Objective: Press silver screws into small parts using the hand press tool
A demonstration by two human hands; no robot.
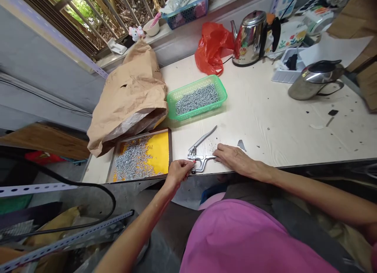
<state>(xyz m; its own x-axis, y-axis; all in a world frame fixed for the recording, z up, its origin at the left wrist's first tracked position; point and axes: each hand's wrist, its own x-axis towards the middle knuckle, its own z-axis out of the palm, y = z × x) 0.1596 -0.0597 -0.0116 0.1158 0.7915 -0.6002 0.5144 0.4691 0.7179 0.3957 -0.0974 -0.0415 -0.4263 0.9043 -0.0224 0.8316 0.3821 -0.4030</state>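
Note:
A pair of silver hand-press pliers, like snap-fastener pliers, lies near the table's front edge with its handles spread apart. A small red part shows at its jaw. My left hand is closed in a pinch right at the jaw; whatever is between the fingertips is too small to name. At the other end, my right hand rests on the table with its fingers on the tip of the lower handle. Left of my left hand, a shallow tray with a yellow bottom holds many small shiny metal pieces.
Behind the pliers stands a green plastic basket of similar metal pieces. A large brown paper bag leans at the left. Farther back are a red plastic bag, a steel kettle and a metal pitcher. Scraps dot the right side.

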